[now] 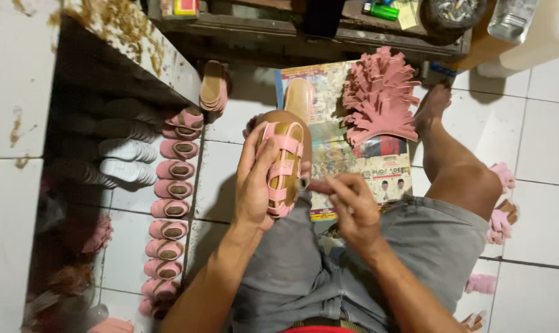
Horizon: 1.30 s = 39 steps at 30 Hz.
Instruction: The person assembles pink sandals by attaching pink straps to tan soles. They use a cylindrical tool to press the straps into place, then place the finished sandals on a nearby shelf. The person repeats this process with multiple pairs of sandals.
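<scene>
My left hand grips a small pink strapped sandal with a tan insole, held upright over my knee. My right hand is just to its right, fingers pinched on a thin brush-like tool whose tip meets the sandal's side. A tan bare sole lies beyond the sandal on a printed paper sheet. A fanned pile of pink cut straps rests on the same sheet.
A row of several finished pink sandals runs along the white tiled floor at the left, beside white soles under a dark shelf. More pink pieces lie at the right of my leg. A low wooden bench stands ahead.
</scene>
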Motion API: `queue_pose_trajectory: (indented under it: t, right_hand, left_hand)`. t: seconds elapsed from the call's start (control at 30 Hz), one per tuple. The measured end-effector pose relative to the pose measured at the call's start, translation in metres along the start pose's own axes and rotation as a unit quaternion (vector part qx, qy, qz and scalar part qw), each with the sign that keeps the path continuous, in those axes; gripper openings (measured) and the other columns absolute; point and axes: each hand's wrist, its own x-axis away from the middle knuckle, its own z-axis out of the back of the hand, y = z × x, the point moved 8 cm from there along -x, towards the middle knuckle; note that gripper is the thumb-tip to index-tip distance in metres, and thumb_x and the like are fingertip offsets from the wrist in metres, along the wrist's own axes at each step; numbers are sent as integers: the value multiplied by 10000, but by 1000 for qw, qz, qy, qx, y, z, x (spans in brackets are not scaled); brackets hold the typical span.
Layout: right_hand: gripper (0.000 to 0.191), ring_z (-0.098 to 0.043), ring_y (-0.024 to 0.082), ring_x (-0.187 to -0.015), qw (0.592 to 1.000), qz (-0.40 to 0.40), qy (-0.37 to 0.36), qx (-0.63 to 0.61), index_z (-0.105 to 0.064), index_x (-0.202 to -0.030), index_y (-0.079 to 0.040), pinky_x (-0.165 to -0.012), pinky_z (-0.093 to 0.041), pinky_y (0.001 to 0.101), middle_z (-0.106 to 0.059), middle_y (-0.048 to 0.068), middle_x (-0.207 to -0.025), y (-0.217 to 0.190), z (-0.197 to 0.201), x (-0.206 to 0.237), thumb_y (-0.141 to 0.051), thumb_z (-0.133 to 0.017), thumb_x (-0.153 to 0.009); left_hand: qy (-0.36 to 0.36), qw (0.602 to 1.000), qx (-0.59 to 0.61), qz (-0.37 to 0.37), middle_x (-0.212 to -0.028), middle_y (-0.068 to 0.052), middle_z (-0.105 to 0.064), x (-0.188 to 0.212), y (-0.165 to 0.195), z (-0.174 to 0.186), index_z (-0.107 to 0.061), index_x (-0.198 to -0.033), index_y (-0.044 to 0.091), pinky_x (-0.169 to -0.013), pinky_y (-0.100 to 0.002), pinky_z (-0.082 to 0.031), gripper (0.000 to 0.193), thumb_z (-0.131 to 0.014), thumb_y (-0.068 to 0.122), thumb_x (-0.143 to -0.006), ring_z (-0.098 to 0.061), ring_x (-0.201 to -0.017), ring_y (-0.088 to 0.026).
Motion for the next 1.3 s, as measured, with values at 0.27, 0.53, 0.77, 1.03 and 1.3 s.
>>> queue_pose_trajectory:
  t: [0.27,0.53,0.77,1.03,1.3]
  right_hand:
    - [391,-654,232,-966,996,21,-30,82,-670,-1331,-60,-810,-549,315,-632,129,-1127,5,-5,-6,44,-667,-954]
    - [377,-636,234,-950,997,46,-33,60,-644,-1338,-25,-812,-533,309,-616,149,-1108,-16,1,-5,57,-647,-970]
    - [390,-656,249,-947,993,35,-23,110,-660,-1320,-43,-823,-543,345,-652,141,-1087,-24,23,-23,62,-664,-945]
    - [377,-649,234,-887,997,-12,-41,71,-673,-1313,-48,-774,-522,323,-660,124,-1049,-6,21,-11,48,-671,-948]
    - [403,-627,272,-1054,995,86,-14,54,-639,-1341,-35,-897,-536,340,-582,159,-1193,-15,-5,-11,54,-658,-949]
  left_hand:
    - [-19,1000,1,-8,-1127,-194,-646,0,5,-1,-388,-1495,118,-651,-382,-627,545,-579,280,-1011,-734,-823,-284]
    - [-20,995,-39,-85,-1218,-165,-624,10,4,-5,-407,-1458,81,-667,-283,-579,487,-617,208,-1038,-671,-890,-181]
    - [-24,993,-73,-95,-1141,-151,-651,9,2,1,-409,-1462,70,-648,-257,-547,495,-632,179,-1034,-643,-858,-154]
    - [-46,984,-130,-114,-1223,-125,-631,9,5,-10,-416,-1465,46,-796,-287,-599,481,-626,153,-1045,-685,-1004,-177]
    - [-3,1000,2,10,-1132,-151,-650,7,0,-1,-426,-1413,86,-668,-345,-628,448,-580,193,-1006,-738,-869,-223]
